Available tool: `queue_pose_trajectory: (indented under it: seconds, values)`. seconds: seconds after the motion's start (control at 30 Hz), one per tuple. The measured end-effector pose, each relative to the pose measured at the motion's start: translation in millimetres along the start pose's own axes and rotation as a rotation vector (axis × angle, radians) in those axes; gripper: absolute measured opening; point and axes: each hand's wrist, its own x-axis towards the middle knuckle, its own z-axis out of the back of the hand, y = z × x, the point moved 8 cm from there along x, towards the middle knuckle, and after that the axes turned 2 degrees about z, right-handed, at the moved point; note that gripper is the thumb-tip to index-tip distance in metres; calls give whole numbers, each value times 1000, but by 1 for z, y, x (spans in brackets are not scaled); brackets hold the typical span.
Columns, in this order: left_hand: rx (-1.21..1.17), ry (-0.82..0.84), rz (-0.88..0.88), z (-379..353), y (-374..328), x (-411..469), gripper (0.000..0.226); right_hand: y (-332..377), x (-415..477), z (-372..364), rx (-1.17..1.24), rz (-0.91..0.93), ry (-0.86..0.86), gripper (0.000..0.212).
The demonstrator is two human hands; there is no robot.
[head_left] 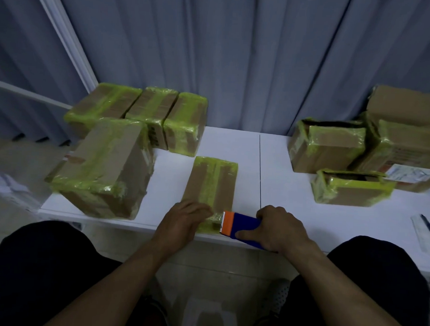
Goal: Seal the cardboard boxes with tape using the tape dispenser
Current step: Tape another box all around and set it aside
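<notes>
A person sits at a white table (235, 144). A flat box (211, 185) lies in the middle of it, near the front edge. Yellow-green tape (217, 178) runs along its top from the far end to the near end.

The left hand (183, 218) lies on the near end of the box. Its fingers are laid out flat and press down on the tape. It does not grasp anything.

The right hand (277, 228) is wrapped tight around the blue dispenser (246, 226). The thumb lies along the near side. The orange front of the dispenser touches the near right corner of the box, just beside the left fingers.

On the left side of the table stands a big box (104, 167) with tape on its edges. Behind it, 3 taped boxes (152, 107) stand in a row, touching each other.

On the right side there are 2 open boxes (327, 146) with tape on their rims, one in front of the other. More boxes are piled just beside them, at the right edge. One has a white label (412, 173) on it.

A grey curtain (239, 52) hangs behind the table.
</notes>
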Motion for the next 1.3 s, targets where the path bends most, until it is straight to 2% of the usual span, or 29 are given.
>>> queue_pose_trajectory:
  seconds: [0.1, 0.3, 0.57, 0.67, 0.77, 0.87, 0.97, 1.07, 1.23, 1.3]
  values:
    - [36, 36, 15, -7, -1, 5, 38, 1, 2, 1, 1, 3, 4, 69]
    - [115, -12, 61, -11, -2, 5, 34, 4, 2, -2, 15, 11, 12, 69]
    - [37, -41, 92, 4, 19, 1, 26, 16, -13, 2, 54, 95, -3, 63]
    - [-6, -30, 141, 6, 32, -1, 22, 2, -16, 12, 66, 55, -14, 63]
    - [24, -21, 106, 6, 31, 0, 20, -5, -12, 12, 41, 29, -24, 64]
    - [19, 0, 48, 1, 29, -3, 22, -3, -1, 4, 9, 26, -16, 68]
    - [0, 20, 96, -4, 43, -10, 28, 1, 9, -6, 36, 19, 19, 73]
    - [7, 17, 129, -2, 42, -12, 36, 7, 14, -14, 24, 24, 28, 67]
    - [62, 14, -40, -1, 11, -11, 31, 9, 20, -21, 37, 22, 42, 69]
    - [61, 33, -48, -8, 8, -8, 29, 8, 20, -21, 31, 22, 38, 70]
